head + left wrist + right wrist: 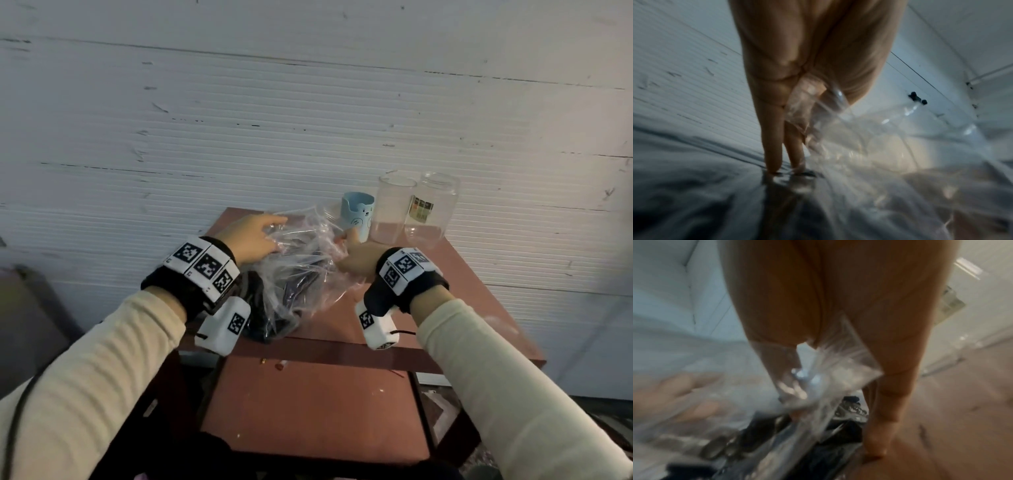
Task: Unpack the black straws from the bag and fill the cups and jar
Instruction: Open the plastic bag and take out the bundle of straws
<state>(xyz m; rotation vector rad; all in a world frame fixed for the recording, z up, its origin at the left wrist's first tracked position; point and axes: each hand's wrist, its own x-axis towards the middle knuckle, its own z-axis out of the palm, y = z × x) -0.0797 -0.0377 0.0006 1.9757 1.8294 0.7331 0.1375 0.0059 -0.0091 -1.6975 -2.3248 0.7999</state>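
Note:
A crumpled clear plastic bag lies on the red-brown table, with black straws dark inside its lower part. My left hand pinches the bag's left upper edge. The left wrist view shows the bag film caught between the left hand's thumb and fingers. My right hand pinches the bag's right edge, and film runs up between the right hand's thumb and fingers above the straws. A blue bear cup, a clear cup and a glass jar stand at the back right.
A white ribbed wall rises right behind the table. A lower red-brown surface sits below the table's front edge, with small bits on it. The table's right half in front of the jar is bare.

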